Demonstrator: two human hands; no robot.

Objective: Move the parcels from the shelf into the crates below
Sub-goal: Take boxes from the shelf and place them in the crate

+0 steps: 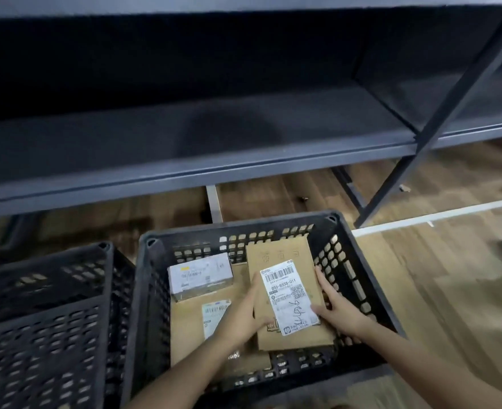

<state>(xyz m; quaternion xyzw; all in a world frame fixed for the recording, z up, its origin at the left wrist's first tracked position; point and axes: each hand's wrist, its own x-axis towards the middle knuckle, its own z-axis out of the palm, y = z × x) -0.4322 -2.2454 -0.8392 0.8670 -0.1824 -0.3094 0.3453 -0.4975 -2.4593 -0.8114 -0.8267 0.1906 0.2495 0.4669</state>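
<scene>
Parcel (285, 293) in brown cardboard sits inside the black crate (152, 290), held by its long edges between the left hand (243, 311) and the right hand (338, 308), each with fingers (322, 278) pressed together along the cardboard. Inside the crate too lie a white box (199, 276) and a flat carton (187, 323); a second crate (46, 320) stands left of it, the shelf (184, 149) above.
</scene>
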